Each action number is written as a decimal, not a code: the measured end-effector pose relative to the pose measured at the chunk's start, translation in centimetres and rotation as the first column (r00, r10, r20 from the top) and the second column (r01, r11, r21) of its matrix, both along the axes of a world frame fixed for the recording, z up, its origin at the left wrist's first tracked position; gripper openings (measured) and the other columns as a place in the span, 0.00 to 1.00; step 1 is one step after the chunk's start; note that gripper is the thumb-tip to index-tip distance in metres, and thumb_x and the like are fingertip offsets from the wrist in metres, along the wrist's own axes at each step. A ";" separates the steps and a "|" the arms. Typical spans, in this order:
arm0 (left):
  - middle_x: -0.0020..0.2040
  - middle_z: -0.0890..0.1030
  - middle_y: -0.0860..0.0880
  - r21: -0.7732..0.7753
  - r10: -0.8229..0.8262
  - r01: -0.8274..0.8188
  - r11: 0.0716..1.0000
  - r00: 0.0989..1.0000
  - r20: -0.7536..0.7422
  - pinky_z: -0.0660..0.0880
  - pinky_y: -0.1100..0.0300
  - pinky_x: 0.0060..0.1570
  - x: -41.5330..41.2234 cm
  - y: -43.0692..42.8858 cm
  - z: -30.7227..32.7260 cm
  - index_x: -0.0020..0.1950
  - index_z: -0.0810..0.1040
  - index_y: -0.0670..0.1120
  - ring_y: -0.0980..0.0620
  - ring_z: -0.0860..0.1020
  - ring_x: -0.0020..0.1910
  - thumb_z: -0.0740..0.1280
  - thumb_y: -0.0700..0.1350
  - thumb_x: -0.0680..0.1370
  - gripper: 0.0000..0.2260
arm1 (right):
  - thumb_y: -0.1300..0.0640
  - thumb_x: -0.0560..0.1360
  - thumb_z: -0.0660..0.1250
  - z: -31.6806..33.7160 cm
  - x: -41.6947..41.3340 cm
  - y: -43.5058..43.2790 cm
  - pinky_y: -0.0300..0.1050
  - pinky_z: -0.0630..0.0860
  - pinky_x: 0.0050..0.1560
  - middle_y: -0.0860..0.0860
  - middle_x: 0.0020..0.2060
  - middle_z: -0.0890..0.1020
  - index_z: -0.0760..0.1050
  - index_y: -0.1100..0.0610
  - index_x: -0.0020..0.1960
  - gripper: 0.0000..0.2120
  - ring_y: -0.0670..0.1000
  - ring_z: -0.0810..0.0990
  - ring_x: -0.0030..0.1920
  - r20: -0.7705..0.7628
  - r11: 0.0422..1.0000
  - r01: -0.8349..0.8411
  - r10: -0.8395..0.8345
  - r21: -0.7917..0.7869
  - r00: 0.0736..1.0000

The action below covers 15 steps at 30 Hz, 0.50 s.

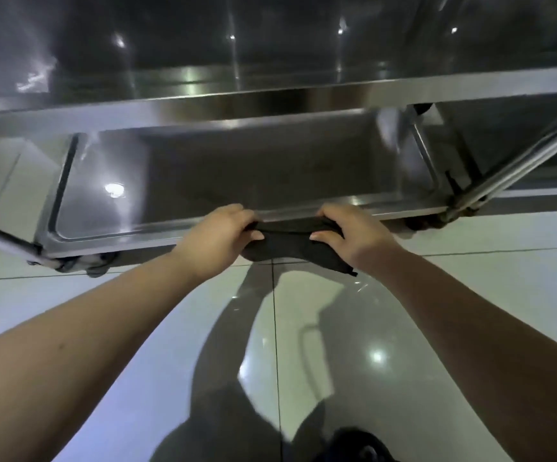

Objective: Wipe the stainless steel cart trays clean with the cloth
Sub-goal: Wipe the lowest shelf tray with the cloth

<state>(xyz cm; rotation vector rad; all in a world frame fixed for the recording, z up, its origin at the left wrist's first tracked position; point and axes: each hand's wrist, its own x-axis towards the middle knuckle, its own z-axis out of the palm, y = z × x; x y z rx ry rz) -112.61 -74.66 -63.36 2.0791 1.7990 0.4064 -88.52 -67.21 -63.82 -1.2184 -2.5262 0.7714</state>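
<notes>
Both hands are gripping a dark cloth (290,243) at the near rim of the lower tray (157,228): the left hand (218,240) is pinching one end, the right hand (350,235) the other, fingers curled closed. The cloth seems to be touching the rim, above the tiled floor (470,271).

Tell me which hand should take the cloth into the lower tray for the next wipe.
Right, probably. Both the left hand and the right hand grip the black cloth at the lower tray's front rim, but more cloth hangs beneath the right hand. It is close.
</notes>
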 end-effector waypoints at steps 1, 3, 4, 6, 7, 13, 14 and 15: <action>0.45 0.75 0.47 0.028 0.017 -0.017 0.999 1.000 0.007 0.67 0.56 0.44 0.2 0.5 -0.8 0.55 0.80 0.43 0.49 0.73 0.45 0.66 0.47 0.80 0.09 | 0.52 0.77 0.68 -1.0 0.4 0.4 0.45 0.64 0.43 0.46 0.41 0.74 0.73 0.53 0.48 0.07 0.48 0.71 0.43 -0.029 1.000 0.015 -0.015 0.006 0.999; 0.45 0.77 0.50 0.065 0.052 -0.055 0.996 0.998 0.039 0.69 0.57 0.44 0.6 1.4 -2.1 0.52 0.80 0.45 0.52 0.74 0.44 0.66 0.50 0.80 0.09 | 0.53 0.77 0.68 -2.5 1.0 1.1 0.44 0.64 0.42 0.46 0.39 0.74 0.72 0.54 0.47 0.06 0.48 0.72 0.42 -0.087 0.999 0.046 -0.045 0.007 0.995; 0.45 0.77 0.50 0.075 0.067 -0.071 0.995 0.996 0.066 0.69 0.57 0.43 0.9 1.8 -2.7 0.51 0.80 0.46 0.52 0.74 0.44 0.66 0.50 0.79 0.09 | 0.54 0.77 0.68 -3.2 1.3 1.5 0.44 0.64 0.41 0.45 0.38 0.74 0.72 0.54 0.46 0.06 0.48 0.72 0.42 -0.110 0.998 0.055 -0.055 0.000 0.992; 0.44 0.77 0.51 0.100 0.085 -0.095 0.990 0.992 0.097 0.67 0.60 0.42 1.8 2.9 -3.6 0.50 0.79 0.46 0.53 0.74 0.44 0.66 0.50 0.80 0.08 | 0.54 0.78 0.68 -4.1 1.9 2.5 0.45 0.66 0.43 0.43 0.38 0.74 0.71 0.52 0.46 0.06 0.48 0.73 0.43 -0.134 0.998 0.062 -0.064 -0.022 0.989; 0.45 0.77 0.51 0.116 0.096 -0.108 0.987 0.990 0.099 0.65 0.62 0.42 2.2 3.6 -4.0 0.51 0.80 0.46 0.54 0.73 0.44 0.66 0.49 0.80 0.07 | 0.54 0.78 0.67 -4.3 2.2 3.0 0.47 0.68 0.45 0.44 0.39 0.75 0.71 0.51 0.46 0.05 0.49 0.74 0.45 -0.136 0.997 0.067 -0.071 -0.031 0.988; 0.48 0.81 0.48 0.211 0.243 -0.278 0.937 0.954 0.177 0.65 0.64 0.44 4.4 9.8 -1.9 0.57 0.82 0.46 0.48 0.78 0.50 0.65 0.49 0.81 0.10 | 0.53 0.77 0.69 -2.3 2.9 9.6 0.42 0.68 0.52 0.59 0.53 0.79 0.76 0.62 0.58 0.14 0.58 0.76 0.55 -0.190 0.968 0.219 -0.195 0.119 0.962; 0.51 0.82 0.46 0.244 0.265 -0.300 0.922 0.950 0.166 0.65 0.63 0.45 4.7 11.2 -0.9 0.57 0.82 0.46 0.47 0.78 0.52 0.64 0.50 0.81 0.11 | 0.52 0.78 0.68 -1.5 2.8 11.1 0.42 0.67 0.55 0.60 0.56 0.79 0.76 0.62 0.60 0.16 0.59 0.76 0.58 -0.197 0.958 0.251 -0.222 0.136 0.955; 0.52 0.82 0.45 0.299 0.278 -0.310 0.903 0.950 0.145 0.64 0.63 0.46 5.0 12.6 0.0 0.57 0.82 0.46 0.45 0.78 0.53 0.63 0.50 0.82 0.11 | 0.52 0.78 0.68 -0.7 2.6 12.8 0.41 0.67 0.56 0.60 0.57 0.78 0.75 0.62 0.60 0.17 0.59 0.76 0.59 -0.200 0.947 0.275 -0.240 0.168 0.950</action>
